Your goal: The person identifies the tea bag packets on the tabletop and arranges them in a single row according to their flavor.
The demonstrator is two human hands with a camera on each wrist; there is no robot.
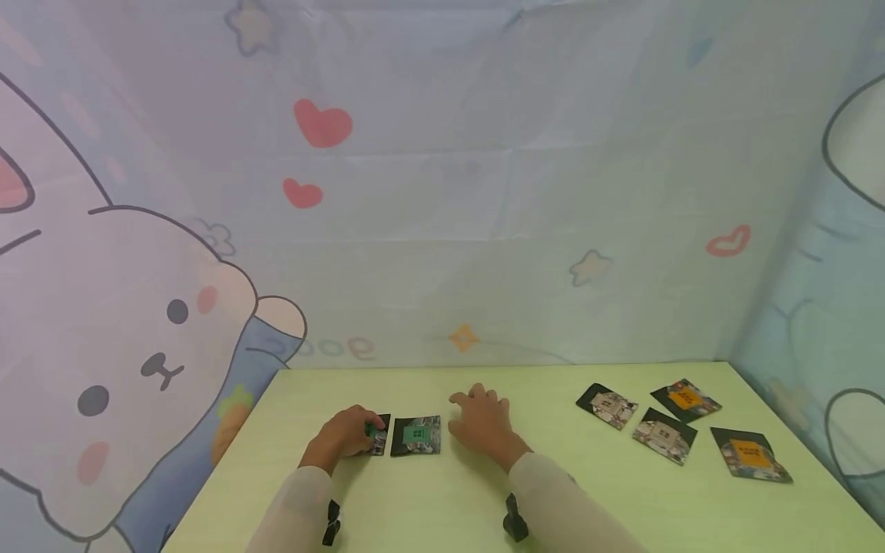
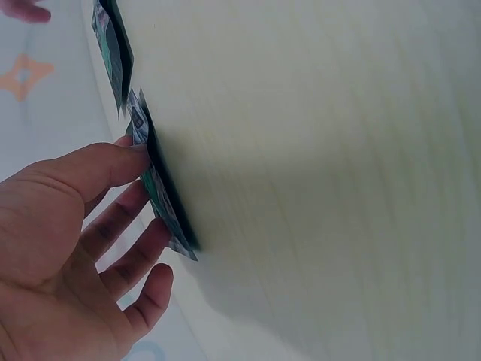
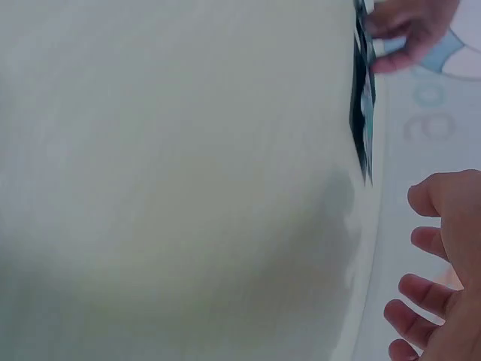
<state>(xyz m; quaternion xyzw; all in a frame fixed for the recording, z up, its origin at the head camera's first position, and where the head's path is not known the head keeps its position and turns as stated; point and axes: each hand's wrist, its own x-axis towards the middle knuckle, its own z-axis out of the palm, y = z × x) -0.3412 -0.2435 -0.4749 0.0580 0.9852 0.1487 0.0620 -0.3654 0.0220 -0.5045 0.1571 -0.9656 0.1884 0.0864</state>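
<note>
My left hand (image 1: 348,432) grips a small flat packet (image 1: 378,435) with a black part and a green label, its thumb and fingers at the edges in the left wrist view (image 2: 167,199). The hand covers the packet's left part in the head view. Just right of it lies a second green-labelled packet (image 1: 417,435), flat on the table. Beyond that packet's right edge hovers my right hand (image 1: 484,421), fingers spread and loosely bent, with nothing in them. The right wrist view also shows this hand (image 3: 451,263) apart from the packets.
On the right of the pale yellow-green table (image 1: 442,507) lie two packets with beige labels, one farther back (image 1: 608,405) and one nearer (image 1: 664,435). Two orange-labelled packets, one behind (image 1: 686,400) and one at the right (image 1: 750,455), lie beside them. A printed cloth (image 1: 442,192) hangs behind.
</note>
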